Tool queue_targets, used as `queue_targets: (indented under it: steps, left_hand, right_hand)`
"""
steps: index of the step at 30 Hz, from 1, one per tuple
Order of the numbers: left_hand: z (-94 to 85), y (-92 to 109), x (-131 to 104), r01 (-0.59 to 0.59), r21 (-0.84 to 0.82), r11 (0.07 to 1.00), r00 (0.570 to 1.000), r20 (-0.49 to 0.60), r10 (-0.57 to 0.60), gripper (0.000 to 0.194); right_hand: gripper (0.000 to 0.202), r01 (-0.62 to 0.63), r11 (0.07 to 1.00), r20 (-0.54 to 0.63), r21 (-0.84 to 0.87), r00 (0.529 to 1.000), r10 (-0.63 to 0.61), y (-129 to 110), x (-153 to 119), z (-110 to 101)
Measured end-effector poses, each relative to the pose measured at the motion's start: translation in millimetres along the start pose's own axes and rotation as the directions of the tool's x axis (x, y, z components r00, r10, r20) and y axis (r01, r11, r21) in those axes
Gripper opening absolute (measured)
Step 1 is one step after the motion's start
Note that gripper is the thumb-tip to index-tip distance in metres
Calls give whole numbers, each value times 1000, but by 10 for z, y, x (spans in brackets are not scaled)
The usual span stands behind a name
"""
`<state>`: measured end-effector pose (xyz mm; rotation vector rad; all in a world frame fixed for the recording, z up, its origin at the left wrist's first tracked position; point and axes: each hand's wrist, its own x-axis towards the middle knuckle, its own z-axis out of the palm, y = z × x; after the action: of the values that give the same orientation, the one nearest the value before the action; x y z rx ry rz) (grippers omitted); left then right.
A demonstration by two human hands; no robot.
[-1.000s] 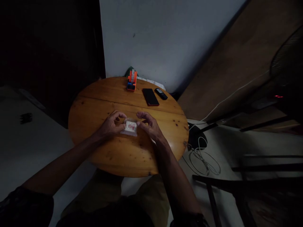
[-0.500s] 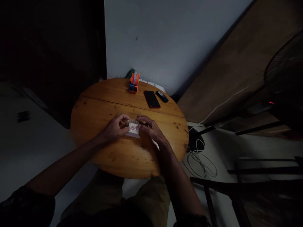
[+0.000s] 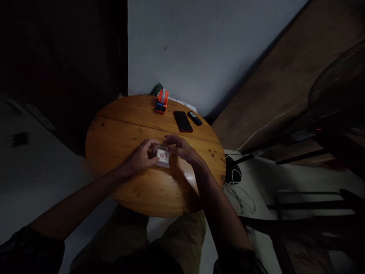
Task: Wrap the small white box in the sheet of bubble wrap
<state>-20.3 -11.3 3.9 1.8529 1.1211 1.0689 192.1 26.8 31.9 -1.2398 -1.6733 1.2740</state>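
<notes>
A small white box (image 3: 163, 156) with a red print on top sits on the round wooden table (image 3: 114, 144), with what looks like clear wrapping at its far side. My left hand (image 3: 144, 155) grips the box from the left, thumb at the near side and fingers curled over the far corner. At the far right edge of the box, my right hand (image 3: 181, 147) has its thumb and fingers closed together at the clear wrapping; its exact hold is too dark to tell.
An orange and blue tape dispenser (image 3: 162, 101) stands near the table's back edge. Right of it lie a dark phone (image 3: 183, 121) and a small keypad phone (image 3: 195, 118). A coiled cable (image 3: 238, 194) lies on the floor, beside dark furniture; a fan (image 3: 339, 83) is at the right.
My right hand has shifted from the box's right side up to its far edge. My left hand stays on the box, its thumb slightly lower. The view has turned slightly.
</notes>
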Motion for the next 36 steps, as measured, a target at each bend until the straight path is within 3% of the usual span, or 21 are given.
queue_targets:
  steps: [5,10,16,21,25,30,36]
  left_hand:
    - [-19,21,-22,-88,86,992,996,26,86,24]
    - [-27,53,-52,-257,226,940,966,36,256,17]
    - [-32,28,-45,-316,290,903,947,45,317,15]
    - [-19,-9,-43,-314,297,902,947,31,320,21]
    - [-2,-30,-46,-323,288,902,944,24,330,20]
    - [6,-35,-57,-313,300,901,946,17,323,19]
    - [12,-19,-62,-311,291,905,946,5,323,20]
  right_hand:
    - [19,31,999,-103,-25,994,-33,-19,102,67]
    - [17,87,993,-119,-82,988,-96,-28,104,65]
    - [9,167,942,-149,-292,965,-217,-119,-63,132]
    - [19,275,768,-74,-579,920,-385,-214,-377,303]
    - [18,322,649,-17,-690,889,-458,-150,-538,368]
    - [20,343,597,27,-725,881,-473,-76,-558,358]
    - [18,374,555,117,-743,889,-443,-167,-511,301]
